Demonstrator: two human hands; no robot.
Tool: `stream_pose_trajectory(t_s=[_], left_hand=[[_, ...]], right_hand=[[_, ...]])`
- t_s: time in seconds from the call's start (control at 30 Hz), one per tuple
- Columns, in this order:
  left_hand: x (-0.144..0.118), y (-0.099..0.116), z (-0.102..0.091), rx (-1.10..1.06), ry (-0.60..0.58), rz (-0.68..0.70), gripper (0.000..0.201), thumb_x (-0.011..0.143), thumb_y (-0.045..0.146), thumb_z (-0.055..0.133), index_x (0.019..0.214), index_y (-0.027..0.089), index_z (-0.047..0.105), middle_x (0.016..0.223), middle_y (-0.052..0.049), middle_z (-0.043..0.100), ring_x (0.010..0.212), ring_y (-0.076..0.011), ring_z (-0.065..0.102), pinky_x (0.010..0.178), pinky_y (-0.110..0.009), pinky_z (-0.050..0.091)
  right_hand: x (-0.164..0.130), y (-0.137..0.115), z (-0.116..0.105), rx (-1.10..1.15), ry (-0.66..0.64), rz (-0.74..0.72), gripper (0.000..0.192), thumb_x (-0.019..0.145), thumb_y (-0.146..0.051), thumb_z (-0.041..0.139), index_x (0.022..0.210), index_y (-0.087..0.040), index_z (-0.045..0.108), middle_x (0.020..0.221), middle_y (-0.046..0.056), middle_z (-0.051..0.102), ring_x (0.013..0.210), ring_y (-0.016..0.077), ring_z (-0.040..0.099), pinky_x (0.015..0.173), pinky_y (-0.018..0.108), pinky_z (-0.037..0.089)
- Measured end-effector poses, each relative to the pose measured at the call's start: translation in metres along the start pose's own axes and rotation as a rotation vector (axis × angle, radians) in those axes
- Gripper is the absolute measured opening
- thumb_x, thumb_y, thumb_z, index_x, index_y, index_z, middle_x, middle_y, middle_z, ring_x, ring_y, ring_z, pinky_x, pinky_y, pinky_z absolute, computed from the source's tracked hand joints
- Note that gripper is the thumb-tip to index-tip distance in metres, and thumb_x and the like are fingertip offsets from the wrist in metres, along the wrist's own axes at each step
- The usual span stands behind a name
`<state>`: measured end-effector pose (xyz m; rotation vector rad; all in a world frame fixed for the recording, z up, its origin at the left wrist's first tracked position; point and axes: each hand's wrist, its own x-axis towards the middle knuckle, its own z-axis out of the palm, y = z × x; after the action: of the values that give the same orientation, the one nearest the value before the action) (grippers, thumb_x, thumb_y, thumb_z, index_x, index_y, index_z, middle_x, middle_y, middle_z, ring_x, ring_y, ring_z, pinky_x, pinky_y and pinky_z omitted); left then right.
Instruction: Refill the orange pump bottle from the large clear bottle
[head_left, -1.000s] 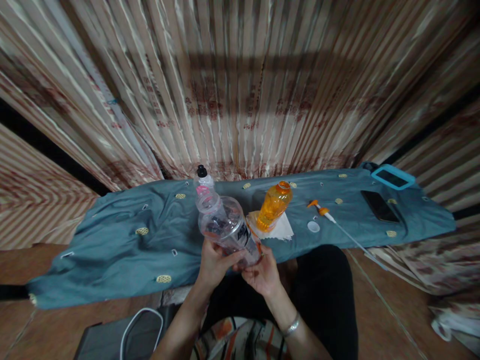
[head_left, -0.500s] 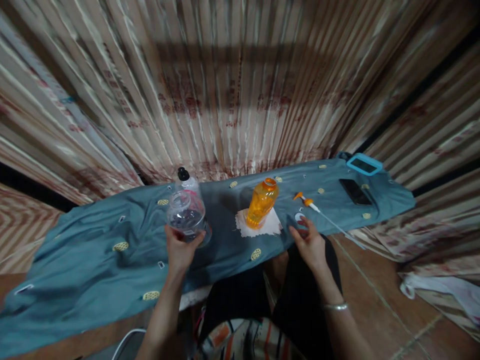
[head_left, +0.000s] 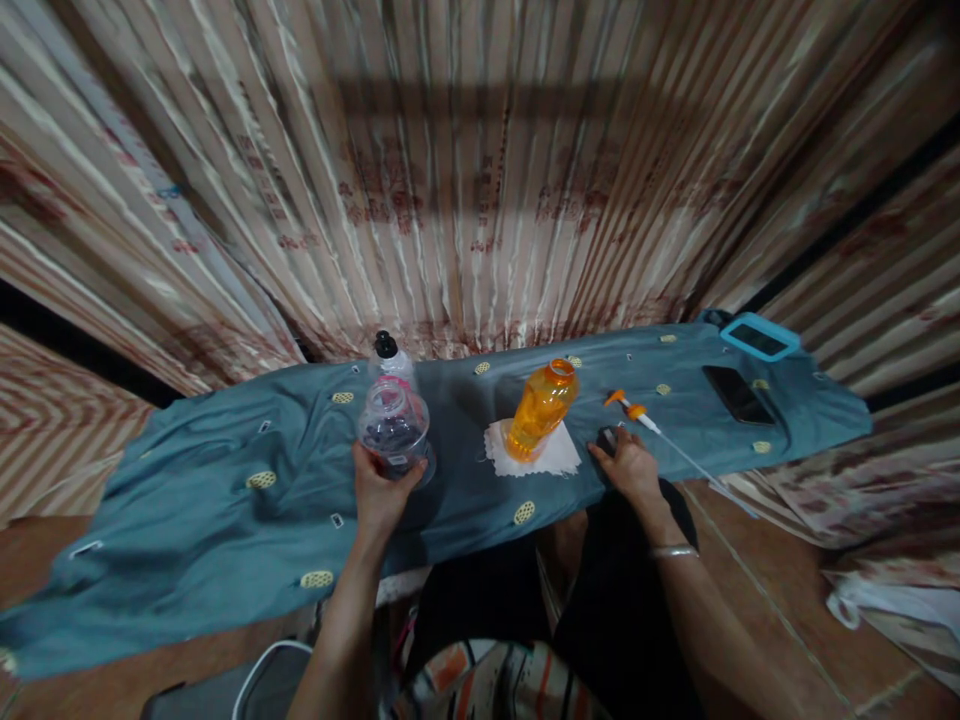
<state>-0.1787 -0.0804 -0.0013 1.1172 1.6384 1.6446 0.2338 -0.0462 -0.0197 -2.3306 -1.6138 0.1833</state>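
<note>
My left hand [head_left: 379,492] grips the base of a clear plastic bottle [head_left: 395,428] with no cap, which stands upright on the blue cloth [head_left: 225,500]. My right hand [head_left: 630,462] lies on the cloth to the right, with its fingertips curled over a small cap [head_left: 606,438] that is mostly hidden under them. Whether the cap is gripped does not show. Between my hands an orange bottle [head_left: 541,412] stands uncapped on a white napkin [head_left: 559,462]. A pump head with an orange top and a long thin tube [head_left: 639,413] lies just beyond my right hand.
A small bottle with a black cap [head_left: 387,352] stands behind the clear one. A black phone [head_left: 737,393] and a blue-framed device [head_left: 759,338] lie at the cloth's right end. A corrugated metal wall [head_left: 480,180] rises behind. A white cable [head_left: 259,665] runs at lower left.
The clear bottle went from both hands, tilted, to standing on the cloth at left in my left hand. My right hand let go and moved right onto the small cap.
</note>
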Motion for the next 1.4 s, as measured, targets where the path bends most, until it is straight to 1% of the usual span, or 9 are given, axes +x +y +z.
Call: stream_pose_trajectory(t_s=[0.13, 0.33, 0.53, 0.8, 0.97, 1.07, 1.17, 1.3, 1.4], left_hand=[[-0.003, 0.001, 0.000, 0.009, -0.011, -0.038, 0.079, 0.054, 0.042, 0.095, 0.120, 0.023, 0.054, 0.114, -0.005, 0.069, 0.106, -0.0243, 0.070, 0.100, -0.040, 0.056], [-0.010, -0.001, -0.002, 0.028, -0.015, -0.018, 0.087, 0.055, 0.043, 0.095, 0.128, 0.024, 0.052, 0.131, -0.009, 0.066, 0.121, -0.0280, 0.068, 0.108, -0.043, 0.053], [-0.017, -0.005, -0.001, 0.035, -0.022, -0.034, 0.086, 0.056, 0.041, 0.094, 0.128, 0.022, 0.052, 0.127, -0.009, 0.067, 0.118, -0.0281, 0.068, 0.107, -0.044, 0.053], [-0.002, -0.003, 0.001, 0.036, -0.032, -0.019, 0.084, 0.051, 0.039, 0.097, 0.121, 0.022, 0.055, 0.117, -0.007, 0.069, 0.108, -0.0270, 0.070, 0.100, -0.042, 0.056], [-0.007, -0.009, -0.004, 0.033, -0.084, -0.014, 0.094, 0.047, 0.035, 0.098, 0.127, 0.023, 0.051, 0.128, -0.009, 0.067, 0.120, -0.0282, 0.068, 0.110, -0.044, 0.052], [-0.011, -0.014, -0.006, 0.017, -0.073, -0.029, 0.100, 0.045, 0.035, 0.099, 0.131, 0.022, 0.048, 0.134, -0.011, 0.064, 0.127, -0.0289, 0.065, 0.116, -0.046, 0.048], [-0.012, -0.015, -0.004, 0.017, -0.058, -0.031, 0.098, 0.046, 0.035, 0.098, 0.129, 0.021, 0.048, 0.130, -0.011, 0.064, 0.124, -0.0282, 0.065, 0.114, -0.045, 0.050], [-0.009, -0.014, 0.000, 0.091, -0.020, -0.038, 0.082, 0.051, 0.035, 0.097, 0.119, 0.021, 0.053, 0.116, -0.006, 0.066, 0.110, -0.0261, 0.068, 0.104, -0.043, 0.054], [-0.009, -0.013, 0.000, 0.113, -0.001, -0.047, 0.076, 0.052, 0.035, 0.095, 0.116, 0.022, 0.054, 0.110, -0.004, 0.067, 0.105, -0.0261, 0.068, 0.101, -0.042, 0.054]], right_hand=[[0.004, 0.004, 0.003, -0.027, 0.017, -0.042, 0.046, 0.100, -0.047, 0.068, 0.135, -0.019, 0.062, 0.130, 0.010, 0.066, 0.111, 0.0232, 0.067, 0.097, 0.047, 0.059], [0.004, 0.008, 0.004, -0.024, 0.005, -0.085, 0.040, 0.101, -0.043, 0.068, 0.133, -0.019, 0.063, 0.128, 0.009, 0.067, 0.111, 0.0226, 0.068, 0.097, 0.047, 0.059], [-0.008, 0.016, 0.005, 0.054, 0.068, -0.051, 0.040, 0.101, -0.045, 0.068, 0.131, -0.019, 0.064, 0.128, 0.009, 0.067, 0.113, 0.0229, 0.067, 0.099, 0.047, 0.059], [-0.017, 0.016, 0.010, 0.134, 0.070, 0.018, 0.037, 0.099, -0.044, 0.071, 0.125, -0.018, 0.066, 0.121, 0.008, 0.069, 0.108, 0.0218, 0.068, 0.097, 0.046, 0.059], [-0.026, 0.007, -0.001, 0.202, 0.027, 0.055, 0.037, 0.098, -0.045, 0.072, 0.122, -0.018, 0.066, 0.114, 0.006, 0.070, 0.103, 0.0205, 0.069, 0.094, 0.045, 0.060], [-0.053, -0.007, -0.012, 0.292, 0.008, 0.019, 0.036, 0.098, -0.046, 0.072, 0.120, -0.017, 0.067, 0.107, 0.004, 0.070, 0.094, 0.0184, 0.069, 0.090, 0.042, 0.060], [-0.092, -0.033, -0.024, 0.450, -0.038, -0.138, 0.042, 0.098, -0.052, 0.070, 0.122, -0.018, 0.066, 0.105, 0.004, 0.071, 0.085, 0.0156, 0.068, 0.082, 0.038, 0.061], [-0.128, -0.089, -0.044, 0.641, -0.159, -0.459, 0.055, 0.097, -0.064, 0.066, 0.129, -0.018, 0.065, 0.115, 0.008, 0.072, 0.085, 0.0156, 0.070, 0.083, 0.039, 0.062], [-0.122, -0.141, -0.063, 0.685, -0.194, -0.666, 0.049, 0.101, -0.057, 0.063, 0.134, -0.021, 0.064, 0.127, 0.010, 0.070, 0.100, 0.0186, 0.071, 0.094, 0.043, 0.061]])
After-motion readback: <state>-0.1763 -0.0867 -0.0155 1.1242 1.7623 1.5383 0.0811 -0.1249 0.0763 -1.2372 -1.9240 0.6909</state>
